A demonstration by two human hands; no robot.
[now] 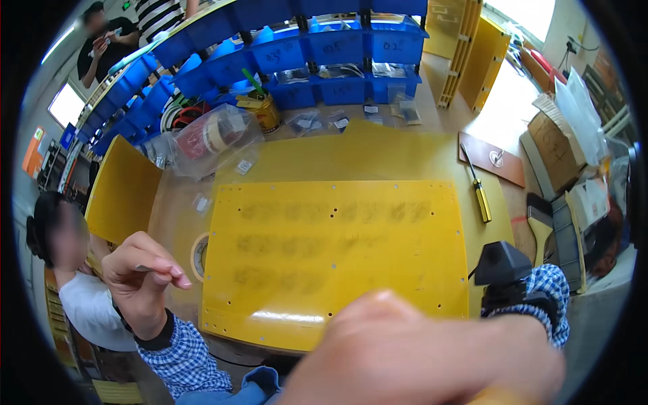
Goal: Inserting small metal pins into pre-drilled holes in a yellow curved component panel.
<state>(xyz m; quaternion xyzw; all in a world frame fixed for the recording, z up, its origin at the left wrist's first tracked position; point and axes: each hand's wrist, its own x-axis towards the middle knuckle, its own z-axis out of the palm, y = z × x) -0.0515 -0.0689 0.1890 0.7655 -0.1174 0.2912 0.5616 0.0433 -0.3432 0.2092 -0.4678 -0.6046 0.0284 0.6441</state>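
A yellow panel (337, 263) with small holes along its edges and smudged dark marks lies flat in front of me. My left hand (145, 277) is raised over its left side, thumb and forefinger closed in a pinch. A small grey sliver (143, 268) shows between those fingers, too small to name. My right hand (418, 351) is very close and blurred over the panel's near right corner. Its fingers are curled and mostly hidden. A bit of yellow (496, 395) shows beneath it at the lower edge; what it belongs to cannot be told.
A yellow-handled screwdriver (480, 196) lies right of the panel, by a brown board (496, 159). Blue bins (337, 48) line the back, with small plastic bags before them. A tape roll (198, 256) touches the panel's left edge. Another person (88, 297) sits at left.
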